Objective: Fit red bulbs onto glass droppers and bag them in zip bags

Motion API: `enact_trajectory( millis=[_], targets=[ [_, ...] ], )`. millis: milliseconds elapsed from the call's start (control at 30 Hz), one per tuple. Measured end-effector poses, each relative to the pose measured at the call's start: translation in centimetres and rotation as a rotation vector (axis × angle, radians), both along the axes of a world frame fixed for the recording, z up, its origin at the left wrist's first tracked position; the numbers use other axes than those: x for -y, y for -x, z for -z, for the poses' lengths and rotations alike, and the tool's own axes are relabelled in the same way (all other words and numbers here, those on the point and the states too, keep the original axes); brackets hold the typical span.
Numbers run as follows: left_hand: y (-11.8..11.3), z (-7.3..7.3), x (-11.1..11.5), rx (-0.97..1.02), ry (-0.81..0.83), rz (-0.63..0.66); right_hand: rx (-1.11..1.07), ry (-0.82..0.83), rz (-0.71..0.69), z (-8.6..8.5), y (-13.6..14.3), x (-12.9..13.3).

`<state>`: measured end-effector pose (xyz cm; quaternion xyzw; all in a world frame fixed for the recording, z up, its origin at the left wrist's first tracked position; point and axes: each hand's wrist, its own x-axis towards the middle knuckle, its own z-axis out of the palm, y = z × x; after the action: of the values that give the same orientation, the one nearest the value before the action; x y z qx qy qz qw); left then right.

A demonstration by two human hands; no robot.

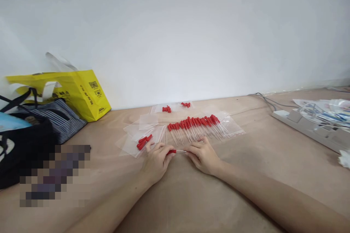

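Left hand (155, 164) pinches a dropper (180, 151) by its red bulb (171, 151), right hand (203, 156) grasps the clear tip between fingertips, and the dropper sits crosswise well in from the table's (287, 156) back edge! Just beyond, a row of red-topped droppers (195, 122) fans across clear zip bags (237, 127), loose red bulbs (144, 139) to its left, inside or on top I can't tell. Left along that back edge stands a yellow bag (93, 105), contents hidden, while a black bag (16, 164) shows a light-blue packet (13, 122) at its mouth.
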<state>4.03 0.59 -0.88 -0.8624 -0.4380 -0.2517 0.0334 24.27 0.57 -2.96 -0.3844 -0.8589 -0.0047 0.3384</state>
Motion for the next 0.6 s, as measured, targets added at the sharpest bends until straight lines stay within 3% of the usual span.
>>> enact_trajectory(
  millis=[600],
  targets=[
    [-0.31,-0.02,0.40,-0.004,-0.014,0.067,0.140,-0.088,-0.021,-0.16,0.31,0.01]
  ],
)
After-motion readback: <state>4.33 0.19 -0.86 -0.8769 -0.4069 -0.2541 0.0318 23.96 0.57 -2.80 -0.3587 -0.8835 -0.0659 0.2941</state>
